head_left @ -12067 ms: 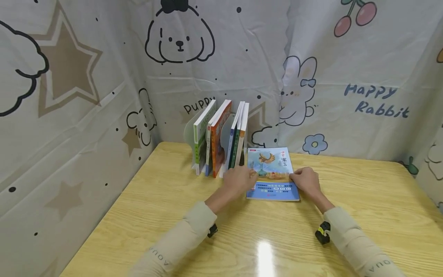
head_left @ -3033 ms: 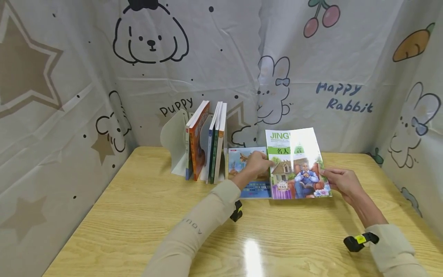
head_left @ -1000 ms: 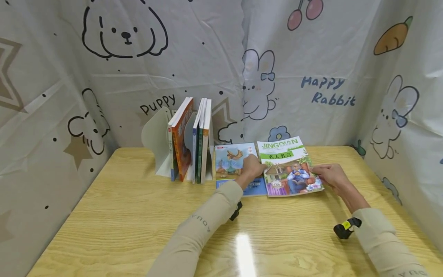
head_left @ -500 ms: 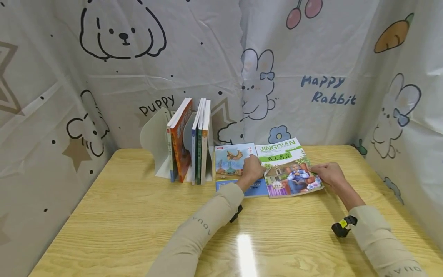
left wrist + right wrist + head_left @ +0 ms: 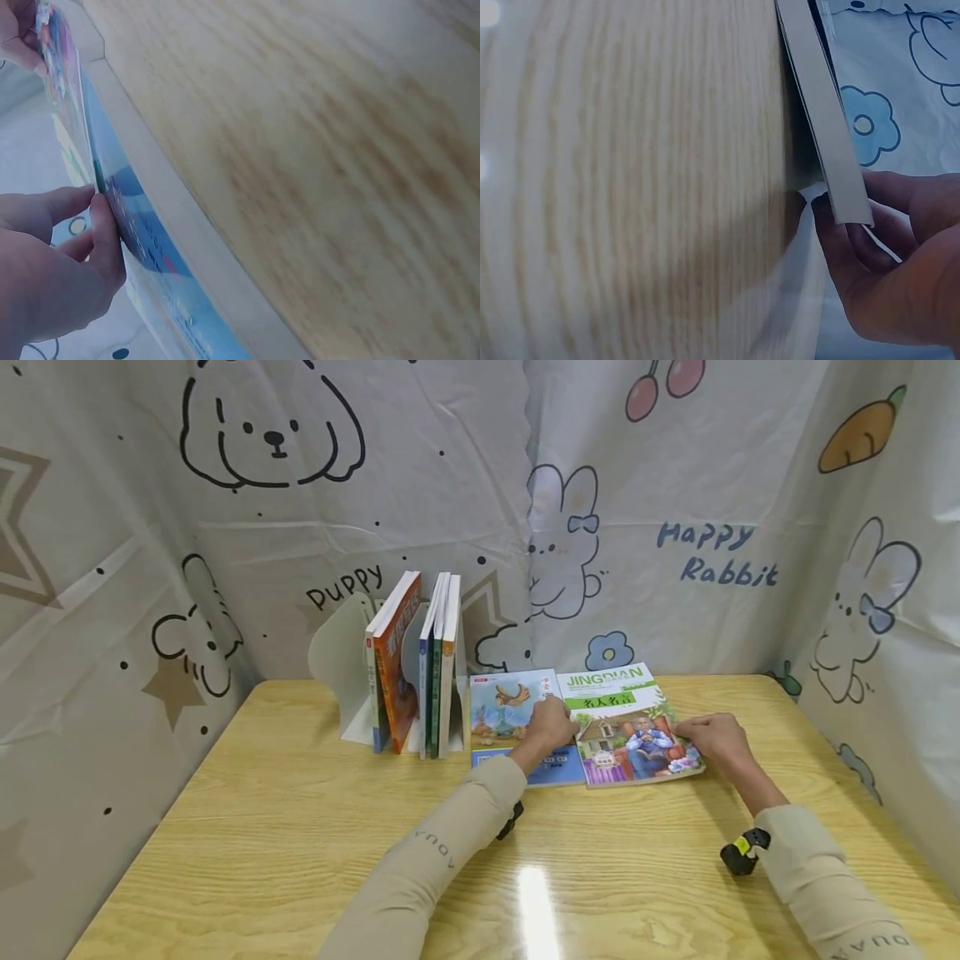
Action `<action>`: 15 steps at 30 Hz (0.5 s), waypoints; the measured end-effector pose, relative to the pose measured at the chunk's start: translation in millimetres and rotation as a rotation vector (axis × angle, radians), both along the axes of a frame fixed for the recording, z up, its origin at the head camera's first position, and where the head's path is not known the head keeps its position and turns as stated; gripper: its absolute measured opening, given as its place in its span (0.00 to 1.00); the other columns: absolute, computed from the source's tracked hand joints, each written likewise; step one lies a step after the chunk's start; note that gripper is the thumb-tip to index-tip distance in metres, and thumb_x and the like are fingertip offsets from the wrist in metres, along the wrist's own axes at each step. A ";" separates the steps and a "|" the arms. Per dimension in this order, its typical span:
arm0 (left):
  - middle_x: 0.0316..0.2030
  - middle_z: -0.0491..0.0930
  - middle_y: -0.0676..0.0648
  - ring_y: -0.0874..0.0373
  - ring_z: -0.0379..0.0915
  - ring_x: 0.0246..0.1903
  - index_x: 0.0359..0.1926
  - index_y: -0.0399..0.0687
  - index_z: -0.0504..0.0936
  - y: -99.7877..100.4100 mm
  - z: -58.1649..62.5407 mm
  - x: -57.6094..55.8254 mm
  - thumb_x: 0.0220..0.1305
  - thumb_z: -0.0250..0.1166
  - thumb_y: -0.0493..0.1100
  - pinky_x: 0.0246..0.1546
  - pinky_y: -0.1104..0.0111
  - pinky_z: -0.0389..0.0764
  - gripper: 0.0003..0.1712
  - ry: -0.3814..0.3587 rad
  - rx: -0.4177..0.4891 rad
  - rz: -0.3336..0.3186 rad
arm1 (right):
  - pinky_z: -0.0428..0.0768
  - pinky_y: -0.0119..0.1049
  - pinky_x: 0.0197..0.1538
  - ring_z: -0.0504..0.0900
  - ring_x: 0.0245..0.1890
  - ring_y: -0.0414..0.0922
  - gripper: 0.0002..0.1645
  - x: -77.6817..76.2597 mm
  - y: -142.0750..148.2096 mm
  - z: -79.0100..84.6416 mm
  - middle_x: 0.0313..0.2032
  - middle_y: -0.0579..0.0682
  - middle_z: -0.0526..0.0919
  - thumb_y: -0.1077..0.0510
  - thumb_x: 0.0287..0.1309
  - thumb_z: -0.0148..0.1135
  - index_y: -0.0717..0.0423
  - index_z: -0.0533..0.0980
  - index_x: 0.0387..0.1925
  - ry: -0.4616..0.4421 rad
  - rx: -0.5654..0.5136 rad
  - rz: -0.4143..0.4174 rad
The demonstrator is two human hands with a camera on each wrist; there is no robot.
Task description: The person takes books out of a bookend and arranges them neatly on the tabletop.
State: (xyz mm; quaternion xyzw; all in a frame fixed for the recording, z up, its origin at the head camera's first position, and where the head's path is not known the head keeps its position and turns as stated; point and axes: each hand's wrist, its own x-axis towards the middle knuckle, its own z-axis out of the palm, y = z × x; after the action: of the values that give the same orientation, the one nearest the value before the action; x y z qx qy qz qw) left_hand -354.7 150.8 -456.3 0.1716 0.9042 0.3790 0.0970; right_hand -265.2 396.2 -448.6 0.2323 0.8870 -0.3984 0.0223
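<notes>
A white-and-green paperback book (image 5: 628, 752), with a seated figure in an armchair on its cover, lies almost flat toward the back of the table. My left hand (image 5: 549, 727) reaches across a blue picture-cover book (image 5: 498, 714) and pinches the paperback's left edge, thumb and fingertip meeting there in the left wrist view. The right hand (image 5: 718, 739) grips the opposite edge. In the right wrist view its fingers curl under the paperback's page block (image 5: 826, 120), and that side is raised slightly off the wood. The two books lie side by side, edges together.
Left of them, several books stand upright, among them an orange-spined one (image 5: 395, 677), in a pale metal bookend (image 5: 341, 664) with curved plates. A printed cloth (image 5: 420, 518) hangs behind the wooden table (image 5: 300, 860) and along its sides.
Earliest, both hands were at the blue book and the paperback stood in the bookend. Three seconds ago it was held tilted up; since then it has been lowered beside the blue one, lately hardly moving.
</notes>
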 end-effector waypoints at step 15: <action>0.47 0.85 0.42 0.64 0.72 0.23 0.59 0.37 0.81 -24.6 23.8 25.3 0.71 0.60 0.36 0.27 0.73 0.73 0.18 0.025 0.132 -0.226 | 0.68 0.60 0.62 0.66 0.62 0.68 0.33 -0.2 4.5 -6.9 0.64 0.75 0.65 0.47 0.69 0.58 0.73 0.73 0.60 -0.065 0.040 0.003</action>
State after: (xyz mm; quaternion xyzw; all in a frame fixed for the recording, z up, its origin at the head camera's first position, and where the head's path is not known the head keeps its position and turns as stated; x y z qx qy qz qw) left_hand -329.4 126.3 -432.5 0.2831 0.8534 0.4219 0.1166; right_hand -265.4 400.7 -455.5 0.2443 0.8939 -0.3728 0.0471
